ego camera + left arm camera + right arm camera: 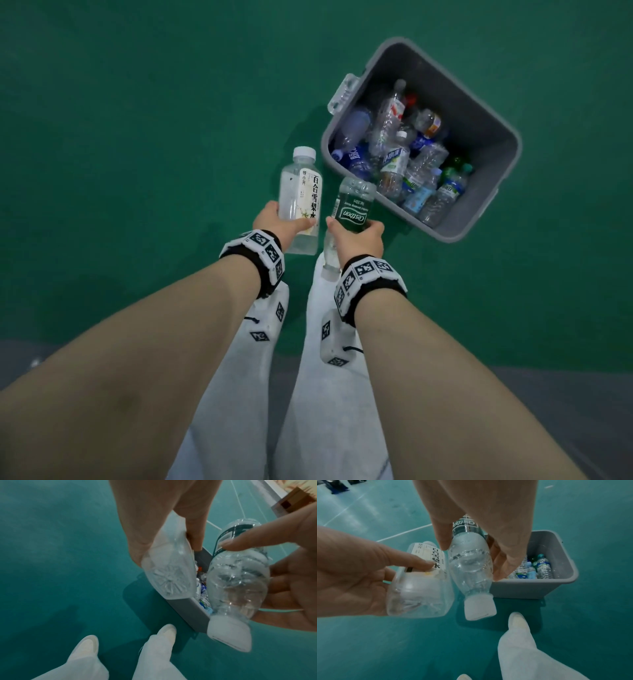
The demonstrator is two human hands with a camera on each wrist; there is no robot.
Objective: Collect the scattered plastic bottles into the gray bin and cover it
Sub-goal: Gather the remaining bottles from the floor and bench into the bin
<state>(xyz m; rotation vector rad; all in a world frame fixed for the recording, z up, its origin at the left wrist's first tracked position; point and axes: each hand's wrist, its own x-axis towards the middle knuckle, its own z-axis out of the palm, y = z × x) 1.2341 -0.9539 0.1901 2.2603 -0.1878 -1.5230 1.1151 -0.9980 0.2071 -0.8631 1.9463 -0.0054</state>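
The gray bin [472,109] stands open on the green floor ahead and to the right, with several plastic bottles [397,161] piled inside. My left hand [274,222] grips a square clear bottle with a white label [301,192] by its lower end, cap pointing away. My right hand [359,236] grips a clear bottle with a green label [352,209], its white cap pointing back at me. Both bottles hang side by side just left of the bin's near corner. In the right wrist view the green-labelled bottle [471,563] is beside the bin [522,589].
My legs in pale trousers [329,394] and white shoes [517,620] stand close to the bin's near side. White court lines [402,532] cross the floor. A cardboard box [295,499] sits far off by a wall, and dark items [337,486] lie in the distance.
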